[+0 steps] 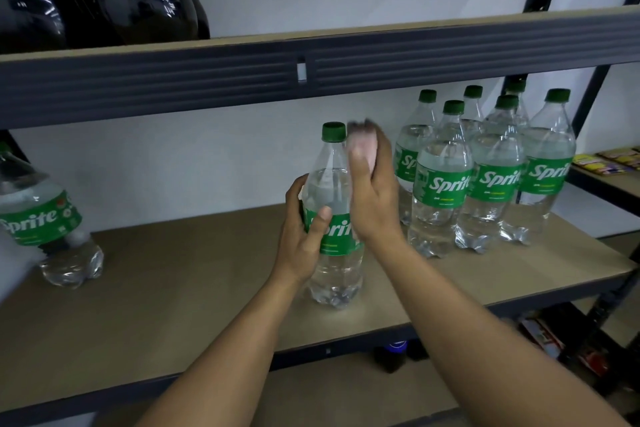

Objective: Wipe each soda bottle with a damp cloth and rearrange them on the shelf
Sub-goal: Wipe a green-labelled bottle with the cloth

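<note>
L grip (304, 232): holding upright Sprite bottle (334, 274) at label.
R grip (372, 191): clutching pink cloth (362, 142), pressing it vs. neck/shoulder.

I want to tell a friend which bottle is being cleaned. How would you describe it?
On the tan middle shelf board, one Sprite bottle is upright near the centre, between a cluster of bottles at right and a lone bottle far left. Only this one is handled: the left hand grips its label and the right hand holds a pink cloth against its shoulder.
</note>
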Tool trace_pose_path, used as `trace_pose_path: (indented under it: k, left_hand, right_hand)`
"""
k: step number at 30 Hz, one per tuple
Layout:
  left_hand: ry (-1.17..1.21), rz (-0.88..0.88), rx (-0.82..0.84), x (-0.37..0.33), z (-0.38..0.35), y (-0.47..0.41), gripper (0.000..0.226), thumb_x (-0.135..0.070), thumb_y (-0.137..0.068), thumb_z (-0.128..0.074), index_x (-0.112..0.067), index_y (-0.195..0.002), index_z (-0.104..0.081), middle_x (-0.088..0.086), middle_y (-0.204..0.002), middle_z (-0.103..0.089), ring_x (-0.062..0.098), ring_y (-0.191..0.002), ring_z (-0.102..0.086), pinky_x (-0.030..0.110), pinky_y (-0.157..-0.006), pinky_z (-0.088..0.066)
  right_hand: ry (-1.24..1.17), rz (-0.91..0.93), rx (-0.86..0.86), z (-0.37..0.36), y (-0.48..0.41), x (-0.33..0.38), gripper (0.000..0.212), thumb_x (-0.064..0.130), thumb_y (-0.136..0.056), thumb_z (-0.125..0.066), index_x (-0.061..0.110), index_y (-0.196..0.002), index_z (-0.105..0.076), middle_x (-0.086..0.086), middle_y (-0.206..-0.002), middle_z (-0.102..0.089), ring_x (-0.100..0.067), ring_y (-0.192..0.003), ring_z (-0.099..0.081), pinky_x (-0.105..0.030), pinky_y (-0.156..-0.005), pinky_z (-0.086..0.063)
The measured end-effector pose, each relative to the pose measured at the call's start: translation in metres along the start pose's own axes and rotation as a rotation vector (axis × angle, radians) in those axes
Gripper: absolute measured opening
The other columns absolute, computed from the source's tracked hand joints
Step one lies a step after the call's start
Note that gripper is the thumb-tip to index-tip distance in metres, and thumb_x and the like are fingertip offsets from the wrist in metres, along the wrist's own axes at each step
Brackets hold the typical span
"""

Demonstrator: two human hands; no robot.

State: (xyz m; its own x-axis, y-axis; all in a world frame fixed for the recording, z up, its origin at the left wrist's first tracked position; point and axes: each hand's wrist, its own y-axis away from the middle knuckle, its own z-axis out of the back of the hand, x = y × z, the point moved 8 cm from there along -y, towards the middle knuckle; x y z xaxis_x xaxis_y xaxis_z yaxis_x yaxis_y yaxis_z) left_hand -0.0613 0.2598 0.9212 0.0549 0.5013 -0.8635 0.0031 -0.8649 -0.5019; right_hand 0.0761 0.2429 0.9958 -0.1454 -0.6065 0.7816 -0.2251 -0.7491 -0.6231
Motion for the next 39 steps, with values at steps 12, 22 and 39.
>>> trace_pose_path:
  k: [12, 22, 39]
  left_hand:
    - [-0.013, -0.027, 0.018, -0.001, -0.014, -0.006, 0.083, -0.082, -0.079, -0.065, -0.035, -0.143, -0.045, -0.014, -0.129, -0.066, 0.012, -0.119, -0.067, 0.022, -0.089, -0.055]
    - [-0.185, -0.017, 0.236, 0.007, -0.064, -0.019, 0.082, -0.063, -0.087, -0.066, -0.027, -0.154, -0.039, -0.010, -0.134, -0.066, 0.014, -0.121, -0.067, 0.053, -0.102, -0.055]
    - [-0.265, -0.004, 0.360, 0.008, -0.083, -0.017, 0.076, -0.066, -0.084, -0.065, -0.039, -0.150, -0.041, -0.015, -0.132, -0.066, 0.011, -0.119, -0.068, 0.052, -0.098, -0.057]
  right_hand:
    - [-0.054, -0.339, 0.020, 0.002, 0.110, -0.111, 0.056, 0.061, -0.109, -0.027, 0.039, -0.160, -0.031, 0.025, -0.154, -0.049, 0.002, -0.142, -0.046, -0.039, -0.121, -0.040]
    - [-0.076, -0.133, -0.122, 0.072, -0.023, 0.006, 0.027, 0.035, -0.109, -0.055, 0.032, -0.136, -0.050, 0.017, -0.115, -0.062, 0.012, -0.096, -0.065, -0.011, -0.076, -0.054]
    - [-0.091, -0.055, 0.019, 0.102, -0.051, 0.021, 0.011, 0.014, -0.101, -0.071, 0.018, -0.110, -0.070, -0.003, -0.107, -0.076, -0.013, -0.086, -0.069, -0.029, -0.071, -0.057]
